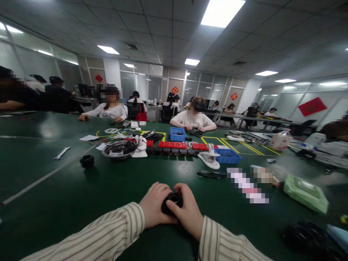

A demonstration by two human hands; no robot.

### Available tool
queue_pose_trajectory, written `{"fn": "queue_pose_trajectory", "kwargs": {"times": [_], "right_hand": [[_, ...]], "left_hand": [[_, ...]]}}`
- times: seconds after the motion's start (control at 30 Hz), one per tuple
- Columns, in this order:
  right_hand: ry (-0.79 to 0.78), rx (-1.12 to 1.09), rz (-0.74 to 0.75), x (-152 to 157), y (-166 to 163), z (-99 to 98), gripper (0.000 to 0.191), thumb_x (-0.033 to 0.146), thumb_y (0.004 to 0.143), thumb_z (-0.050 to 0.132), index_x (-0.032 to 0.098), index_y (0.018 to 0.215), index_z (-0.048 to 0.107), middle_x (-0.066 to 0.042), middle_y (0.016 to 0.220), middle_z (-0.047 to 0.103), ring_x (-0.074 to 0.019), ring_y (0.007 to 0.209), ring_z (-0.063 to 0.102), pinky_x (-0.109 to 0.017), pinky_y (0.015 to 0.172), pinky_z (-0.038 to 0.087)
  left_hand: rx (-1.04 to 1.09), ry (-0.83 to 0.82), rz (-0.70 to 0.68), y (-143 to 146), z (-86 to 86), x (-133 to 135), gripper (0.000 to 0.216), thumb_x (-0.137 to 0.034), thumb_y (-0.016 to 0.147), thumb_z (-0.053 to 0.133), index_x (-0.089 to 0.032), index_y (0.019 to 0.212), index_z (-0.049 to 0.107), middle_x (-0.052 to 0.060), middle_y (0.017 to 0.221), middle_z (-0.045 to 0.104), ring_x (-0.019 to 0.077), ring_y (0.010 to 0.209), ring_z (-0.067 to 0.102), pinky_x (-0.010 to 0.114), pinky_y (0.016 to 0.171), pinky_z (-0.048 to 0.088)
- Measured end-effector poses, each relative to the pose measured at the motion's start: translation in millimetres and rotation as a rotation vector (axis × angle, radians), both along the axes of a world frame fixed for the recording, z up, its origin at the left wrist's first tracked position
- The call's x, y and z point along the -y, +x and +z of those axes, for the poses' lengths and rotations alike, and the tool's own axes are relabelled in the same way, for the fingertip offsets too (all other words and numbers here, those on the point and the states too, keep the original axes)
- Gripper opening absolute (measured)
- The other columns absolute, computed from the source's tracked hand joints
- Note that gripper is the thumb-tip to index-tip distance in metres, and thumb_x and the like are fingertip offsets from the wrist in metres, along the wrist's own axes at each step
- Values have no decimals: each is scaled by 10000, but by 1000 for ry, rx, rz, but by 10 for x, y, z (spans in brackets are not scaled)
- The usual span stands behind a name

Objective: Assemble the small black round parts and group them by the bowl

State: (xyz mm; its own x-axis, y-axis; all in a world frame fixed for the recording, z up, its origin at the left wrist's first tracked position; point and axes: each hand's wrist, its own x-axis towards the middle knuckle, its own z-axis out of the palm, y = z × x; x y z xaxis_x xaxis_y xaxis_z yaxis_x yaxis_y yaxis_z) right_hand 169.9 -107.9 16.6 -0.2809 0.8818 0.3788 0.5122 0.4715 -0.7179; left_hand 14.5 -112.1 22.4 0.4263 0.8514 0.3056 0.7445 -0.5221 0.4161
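Low over the green table, my left hand [157, 203] and my right hand [188, 206] are both closed around a black round part [172, 203] with a hollow centre. My left fingers wrap its left side and far edge. On the right side, my right thumb presses near the hollow while the fingers curl behind. My hands cover much of the part, so its exact kind is unclear. A similar black ringed part [87, 161] stands apart on the table to the left. Black-framed glasses [211, 174] lie beyond my right hand.
Across the middle stand a metal bowl [119, 151] of cables, red power strips [172, 144], a white clip stand [210, 157] and blue bins [227, 156]. A wrench [62, 153] lies left, a green wipes pack [306, 193] right. People sit opposite.
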Motion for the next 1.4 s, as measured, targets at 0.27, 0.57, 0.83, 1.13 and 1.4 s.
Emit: {"fn": "queue_pose_trajectory", "kwargs": {"times": [0.27,0.57,0.83,1.13,1.4], "right_hand": [[85,103,64,96,-1,69,280,248,653,656,189,892,522,-11,874,522,-166,875,472,-323,811,377],[291,33,-476,-448,656,293,552,371,757,511,125,1226,354,-124,1149,462,-227,1073,423,-378,930,329],[-19,595,-1214,-567,1807,132,784,379,672,553,98,1327,228,-184,1327,291,-346,1203,271,-555,974,139],[-321,474,-1298,-442,2040,30,998,560,605,582,88,1353,120,-206,1262,345,-297,1125,411,-420,899,347],[-259,496,-1308,-424,1959,38,970,558,594,597,104,1342,178,-205,1259,344,-336,1105,400,-488,859,344]], "left_hand": [[71,-111,-70,-45,-129,-124,324,-266,585,614,-200,900,575,48,990,555,229,935,509,358,849,410],[57,-71,-17,-73,-169,-117,459,-536,604,614,-214,930,597,60,1029,574,256,945,530,376,838,421],[45,-98,-34,-76,-150,-115,489,-562,609,599,-214,953,597,65,1050,569,264,969,520,397,867,404],[24,-122,-38,-89,-162,-118,539,-593,622,571,-206,997,582,72,1073,552,269,984,511,403,870,405],[25,-102,-45,-90,-176,-121,561,-627,620,549,-200,981,582,78,1058,547,260,967,511,395,861,410]]}}
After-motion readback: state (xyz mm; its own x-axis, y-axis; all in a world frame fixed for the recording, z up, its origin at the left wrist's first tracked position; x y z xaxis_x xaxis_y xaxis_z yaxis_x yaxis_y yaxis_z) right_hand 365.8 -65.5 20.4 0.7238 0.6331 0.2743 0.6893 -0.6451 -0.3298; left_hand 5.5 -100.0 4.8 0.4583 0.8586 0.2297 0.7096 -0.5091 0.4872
